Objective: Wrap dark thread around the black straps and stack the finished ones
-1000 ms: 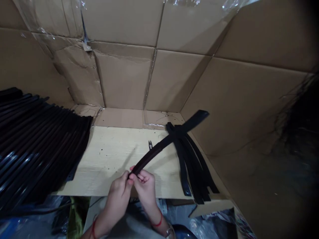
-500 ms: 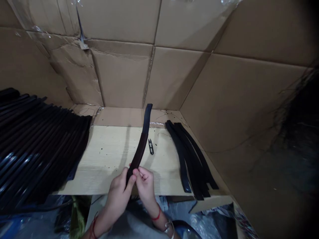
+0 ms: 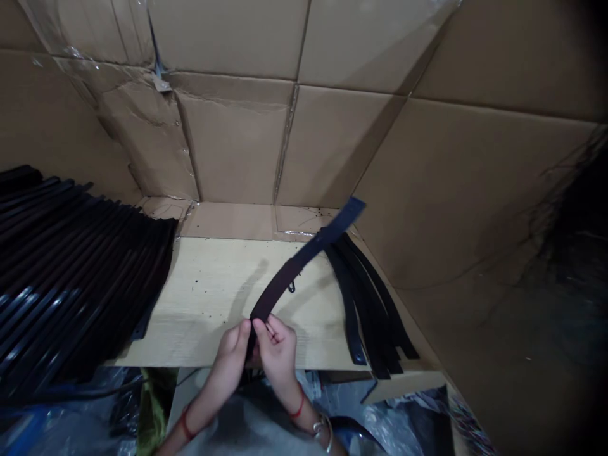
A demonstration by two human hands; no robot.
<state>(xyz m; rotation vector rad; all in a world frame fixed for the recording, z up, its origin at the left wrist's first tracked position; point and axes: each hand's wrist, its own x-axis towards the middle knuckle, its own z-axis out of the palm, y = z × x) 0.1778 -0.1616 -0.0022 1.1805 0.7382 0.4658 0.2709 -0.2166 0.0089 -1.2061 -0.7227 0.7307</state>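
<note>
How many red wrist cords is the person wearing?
2. One red cord circles the left wrist; another red cord circles the right wrist, closer to the hand than the metal bangle. Neither is hidden.

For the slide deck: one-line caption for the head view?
Left hand and right hand pinch one end of a dark belt strap above a pale wooden board, beside stacked straps.

The lower end of the dark leather strap (image 3: pixel 304 263) was hidden between the left hand (image 3: pixel 229 356) and right hand (image 3: pixel 278 353), thread snips (image 3: pixel 291 287) mostly hidden behind the strap, stacked black straps (image 3: pixel 80 266) cut off by the left edge, forearms (image 3: pixel 197 415) cut off below.
</note>
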